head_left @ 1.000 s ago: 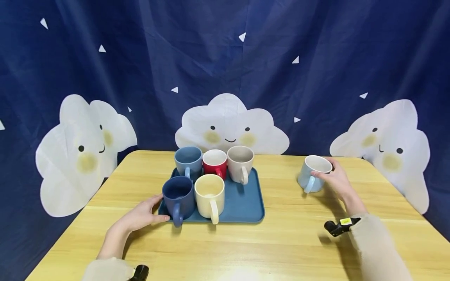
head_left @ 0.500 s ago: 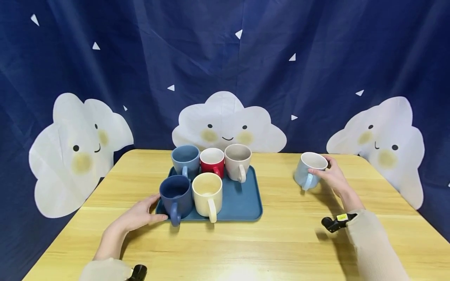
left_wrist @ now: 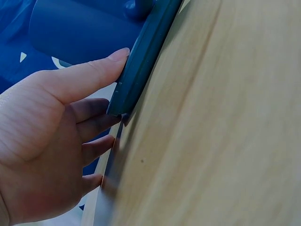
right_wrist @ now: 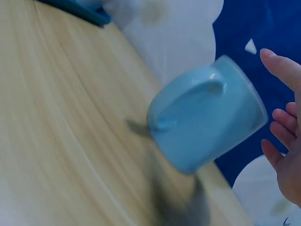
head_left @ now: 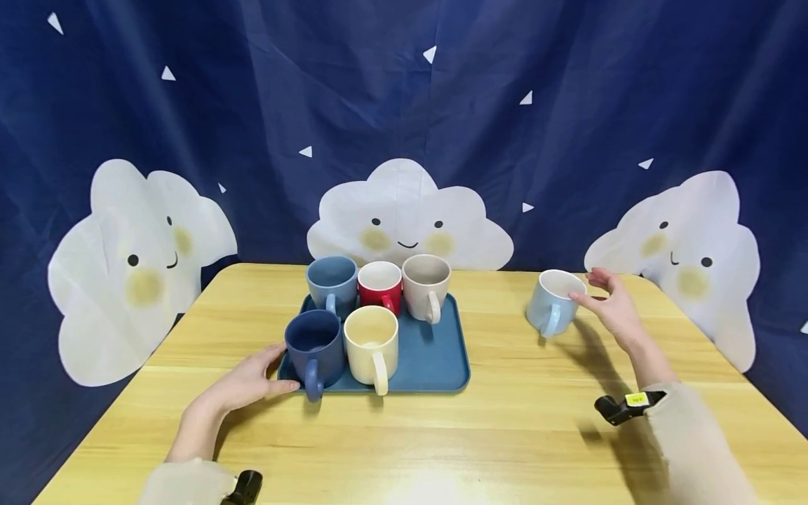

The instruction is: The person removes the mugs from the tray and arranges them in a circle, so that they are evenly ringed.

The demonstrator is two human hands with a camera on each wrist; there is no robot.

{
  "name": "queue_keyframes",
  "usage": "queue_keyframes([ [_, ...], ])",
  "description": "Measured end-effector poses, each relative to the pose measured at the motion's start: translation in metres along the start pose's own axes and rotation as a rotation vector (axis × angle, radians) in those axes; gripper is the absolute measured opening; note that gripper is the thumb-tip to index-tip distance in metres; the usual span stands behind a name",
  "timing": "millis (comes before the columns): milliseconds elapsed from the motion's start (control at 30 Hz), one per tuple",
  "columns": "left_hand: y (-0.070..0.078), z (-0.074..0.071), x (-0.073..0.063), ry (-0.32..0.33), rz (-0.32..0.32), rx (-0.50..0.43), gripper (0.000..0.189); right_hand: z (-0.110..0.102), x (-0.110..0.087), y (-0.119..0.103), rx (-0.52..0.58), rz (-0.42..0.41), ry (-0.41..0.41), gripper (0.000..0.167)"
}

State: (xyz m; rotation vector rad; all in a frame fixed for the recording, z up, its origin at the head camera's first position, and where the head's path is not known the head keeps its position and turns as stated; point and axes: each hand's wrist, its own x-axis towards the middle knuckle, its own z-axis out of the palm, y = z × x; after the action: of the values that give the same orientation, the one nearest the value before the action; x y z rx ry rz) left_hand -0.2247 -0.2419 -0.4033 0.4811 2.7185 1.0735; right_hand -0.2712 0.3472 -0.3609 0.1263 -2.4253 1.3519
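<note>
Blue tray [head_left: 435, 358] sits left of centre on the table [head_left: 391, 449], its near-right part bare. The left hand [head_left: 243, 382] is spread wide at the near-left corner, thumb on the rim. Over to the right, here's what changed: the right hand [head_left: 612, 308] has let go of the light-blue mug [head_left: 549, 301] and hangs wide just beside it, holding nothing. That mug stands upright on the table's far right, well apart from the tray; I'd judge it set down. On the tray, a navy mug [head_left: 323, 361] and cream mug [head_left: 369, 354] stand near; a slate-blue mug [head_left: 334, 291], grey-beige mug [head_left: 419, 298] and smaller red mug [head_left: 374, 297] stand far.
</note>
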Motion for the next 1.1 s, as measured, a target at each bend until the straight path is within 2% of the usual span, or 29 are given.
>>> queue_keyframes([
  [233, 0.001, -0.001, -0.002, 0.0, -0.008, 0.01, 0.091, 0.003, -0.002, -0.025, 0.032, -0.087, -0.005, 0.063],
  [467, 0.001, -0.002, -0.001, 0.0, -0.018, 0.02, 0.092, 0.021, -0.008, -0.056, 0.083, -0.151, -0.053, 0.052],
  [567, 0.001, -0.002, -0.001, 0.002, -0.012, 0.016, 0.092, 0.036, -0.011, -0.07, 0.113, -0.186, -0.078, 0.048],
  [733, 0.002, -0.002, -0.003, 0.003, -0.014, 0.022, 0.091, 0.069, -0.017, -0.087, 0.16, -0.228, -0.168, 0.046],
  [1100, 0.002, 0.0, -0.002, 0.001, -0.012, 0.024, 0.091, 0.137, -0.032, -0.112, 0.232, -0.23, -0.407, 0.056],
])
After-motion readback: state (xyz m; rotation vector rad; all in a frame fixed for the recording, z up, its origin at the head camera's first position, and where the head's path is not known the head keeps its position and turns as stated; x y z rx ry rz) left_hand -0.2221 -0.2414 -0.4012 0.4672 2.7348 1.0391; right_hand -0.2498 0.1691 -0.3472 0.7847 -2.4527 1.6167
